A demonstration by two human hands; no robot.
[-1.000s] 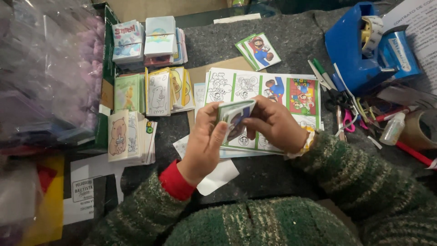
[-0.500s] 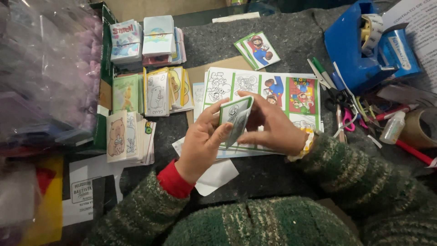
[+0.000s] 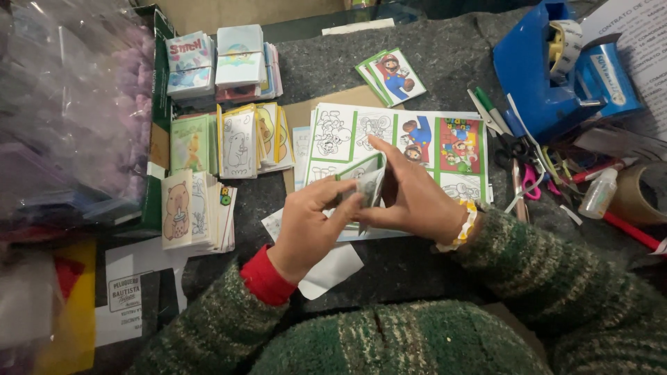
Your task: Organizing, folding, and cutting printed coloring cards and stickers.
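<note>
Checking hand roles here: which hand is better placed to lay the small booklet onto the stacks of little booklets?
Probably the left hand: it grips the booklet and lies nearer the stacks; the right hand is farther away.

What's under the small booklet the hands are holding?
Under the booklet, held by the left hand and right hand, lie printed sheets of cartoon panels on grey felt. The hands hide the sheets' lower middle.

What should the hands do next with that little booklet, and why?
Probably press the fold flat. The left hand and right hand both pinch the small green-edged booklet, which stands half open above the printed sheet. Finished booklets beside it lie closed in stacks.
</note>
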